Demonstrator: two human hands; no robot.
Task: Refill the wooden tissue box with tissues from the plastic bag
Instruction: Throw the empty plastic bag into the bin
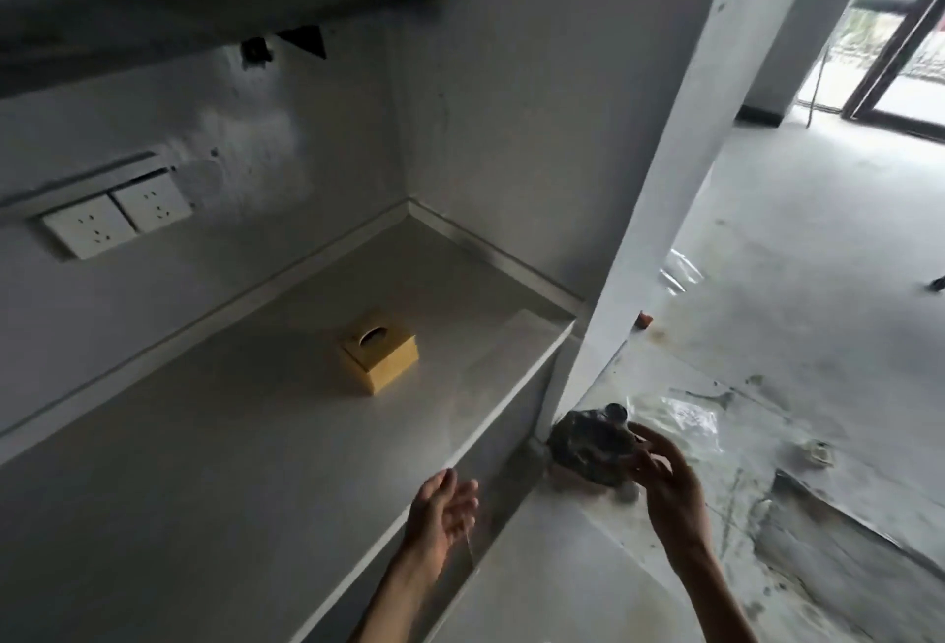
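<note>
Wooden tissue box (379, 359) is sitting on the pale countertop (215, 438), upright, its round top opening looking dark. All places below are taken from this box.

Left hand (442, 509) is hovering well in front of the box, past the countertop's front edge, palm turned up, fingers spread apart and holding nothing.

Right hand (665, 481) is reaching out to the right of the box and lower, over the floor, fingers loosely curled. It is overlapping a dark lumpy object (588, 448) on the floor; whether it is gripping anything cannot be told.

Clear plastic sheeting (695, 417) is lying crumpled on the floor just beyond that hand, far right of the box.

Two wall sockets (117, 220) are showing on the wall behind and left of the box.
</note>
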